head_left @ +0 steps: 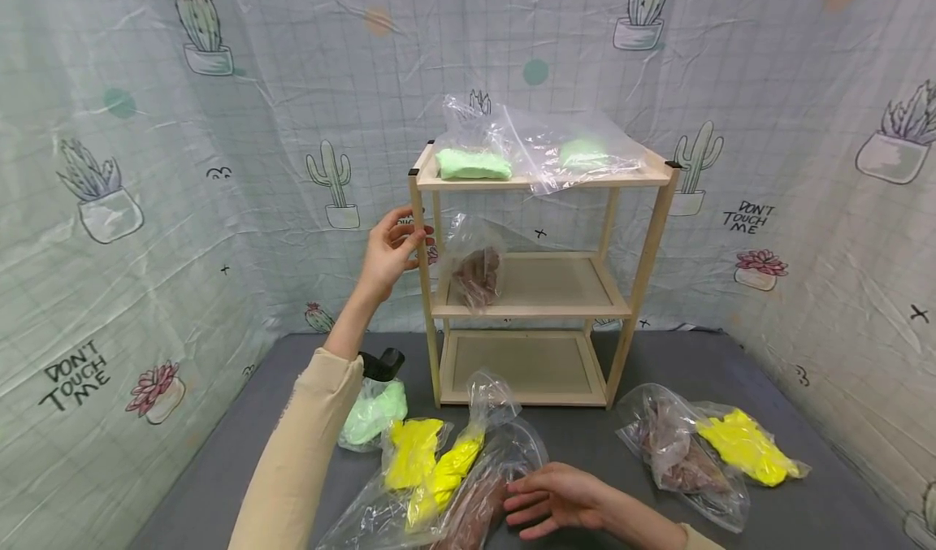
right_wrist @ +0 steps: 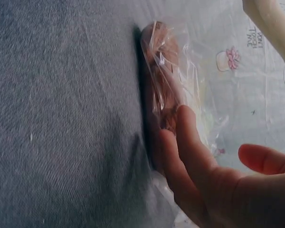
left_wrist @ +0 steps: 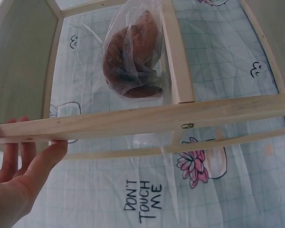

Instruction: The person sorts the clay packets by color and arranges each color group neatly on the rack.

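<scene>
My left hand [head_left: 391,249] holds the left front post [left_wrist: 118,122] of a small three-level wooden shelf rack [head_left: 532,312], its fingers and thumb about the wood. Just inside that post, on the middle level, stands a clear plastic bag with a brown lump [head_left: 478,278]. Low at the front, my right hand [head_left: 556,497] has its fingers extended and loosely spread. Its fingertips are at a clear bag with a long brown piece [right_wrist: 159,80]; the right wrist view shows them against or very near the plastic. What the brown stuff is, I cannot tell.
On the top level lie two bags with pale green lumps [head_left: 474,165]. Bags with yellow pieces [head_left: 413,452] and a pale green one [head_left: 376,416] lie left on the grey cloth. At right are a brown bag [head_left: 680,452] and a yellow one [head_left: 749,446]. Patterned curtains surround everything.
</scene>
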